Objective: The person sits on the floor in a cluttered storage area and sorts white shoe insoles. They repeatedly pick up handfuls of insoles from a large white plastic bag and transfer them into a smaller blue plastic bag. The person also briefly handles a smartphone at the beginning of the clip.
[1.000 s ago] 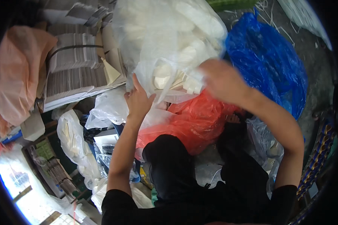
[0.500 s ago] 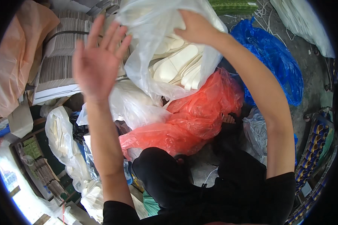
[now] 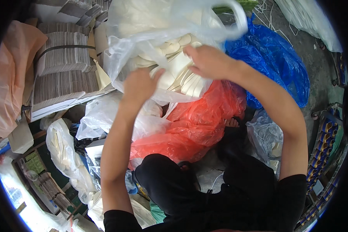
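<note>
Both arms reach up and forward. The left hand (image 3: 137, 87) presses its fingers against the clear plastic bag (image 3: 158, 42) full of cream flat pieces (image 3: 178, 65). The right hand (image 3: 208, 62) grips the bag's front. The bag sits above a red bag (image 3: 197, 123), beside a blue bag (image 3: 270, 62).

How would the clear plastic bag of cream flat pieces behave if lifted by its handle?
The clear plastic bag looks thin and wrinkled, so probably floppy and sagging. The cream flat pieces lie loosely stacked and would likely slide. Both hands, left hand and right hand, press it, suggesting some bulk.
</note>
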`<state>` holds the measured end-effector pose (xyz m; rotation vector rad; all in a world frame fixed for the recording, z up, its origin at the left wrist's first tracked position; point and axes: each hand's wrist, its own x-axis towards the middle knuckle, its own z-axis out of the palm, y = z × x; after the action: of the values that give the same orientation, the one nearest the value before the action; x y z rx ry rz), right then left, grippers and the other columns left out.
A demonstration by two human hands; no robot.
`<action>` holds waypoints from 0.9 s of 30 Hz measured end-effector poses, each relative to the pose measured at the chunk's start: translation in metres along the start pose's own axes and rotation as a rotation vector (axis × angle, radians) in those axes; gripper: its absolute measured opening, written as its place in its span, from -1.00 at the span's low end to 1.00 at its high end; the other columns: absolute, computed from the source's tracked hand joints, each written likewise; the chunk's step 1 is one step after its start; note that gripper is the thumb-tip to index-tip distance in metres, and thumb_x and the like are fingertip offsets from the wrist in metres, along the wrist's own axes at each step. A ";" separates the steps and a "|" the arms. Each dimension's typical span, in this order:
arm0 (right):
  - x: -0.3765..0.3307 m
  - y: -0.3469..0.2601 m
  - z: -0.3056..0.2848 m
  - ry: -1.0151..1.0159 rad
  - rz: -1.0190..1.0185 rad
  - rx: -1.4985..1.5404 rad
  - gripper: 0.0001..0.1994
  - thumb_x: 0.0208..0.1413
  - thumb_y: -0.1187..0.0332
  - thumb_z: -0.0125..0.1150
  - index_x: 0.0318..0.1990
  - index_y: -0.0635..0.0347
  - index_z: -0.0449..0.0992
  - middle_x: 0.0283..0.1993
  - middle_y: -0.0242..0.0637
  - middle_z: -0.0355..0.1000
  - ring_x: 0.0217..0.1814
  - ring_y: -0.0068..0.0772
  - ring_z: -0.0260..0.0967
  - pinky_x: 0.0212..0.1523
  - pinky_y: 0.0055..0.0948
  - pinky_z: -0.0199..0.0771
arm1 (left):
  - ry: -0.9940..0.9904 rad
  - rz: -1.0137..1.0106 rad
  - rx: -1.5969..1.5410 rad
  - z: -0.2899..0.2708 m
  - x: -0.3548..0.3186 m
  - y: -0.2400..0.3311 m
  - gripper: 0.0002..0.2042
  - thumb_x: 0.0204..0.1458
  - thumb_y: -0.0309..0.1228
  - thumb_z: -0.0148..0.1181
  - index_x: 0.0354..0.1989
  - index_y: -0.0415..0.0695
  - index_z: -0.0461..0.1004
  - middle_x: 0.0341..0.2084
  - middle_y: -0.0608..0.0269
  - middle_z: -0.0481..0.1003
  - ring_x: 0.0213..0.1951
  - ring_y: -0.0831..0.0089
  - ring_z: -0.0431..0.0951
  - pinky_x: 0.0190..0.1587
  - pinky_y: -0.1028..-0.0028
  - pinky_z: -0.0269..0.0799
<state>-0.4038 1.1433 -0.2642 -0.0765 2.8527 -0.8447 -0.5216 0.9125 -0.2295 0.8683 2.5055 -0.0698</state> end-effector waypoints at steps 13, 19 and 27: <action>-0.045 0.062 -0.010 -0.198 0.057 -0.051 -0.44 0.20 0.09 0.31 0.30 0.10 0.46 0.34 -0.08 0.41 0.41 -0.10 0.29 0.45 -0.18 0.19 | 0.135 0.125 -0.664 0.006 0.058 0.063 -0.46 0.27 -0.05 0.08 0.19 -0.28 0.51 -0.02 -0.14 0.60 0.16 0.03 0.54 0.28 0.27 0.32; 0.013 0.046 -0.074 0.458 -0.027 1.353 -0.52 0.21 0.28 0.24 0.22 0.31 0.35 0.12 0.03 0.40 0.20 -0.13 0.39 0.21 -0.24 0.42 | 0.114 0.174 -0.816 0.001 0.072 0.036 -0.25 0.20 0.25 0.04 0.27 -0.21 0.47 0.20 -0.04 0.50 0.26 0.17 0.47 0.33 0.35 0.26; 0.026 -0.005 -0.117 0.934 0.051 0.856 -0.68 0.30 0.32 0.03 0.02 0.43 0.45 -0.03 -0.04 0.47 -0.04 -0.11 0.42 0.11 -0.20 0.48 | 0.590 0.023 -0.721 -0.089 0.105 0.008 -0.15 0.22 0.23 0.03 0.47 -0.22 0.16 0.39 -0.16 0.26 0.39 0.03 0.30 0.43 0.24 0.11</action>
<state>-0.4496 1.1998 -0.1683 0.6426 2.8090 -2.5101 -0.6266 0.9972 -0.1982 0.6552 2.6932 1.1723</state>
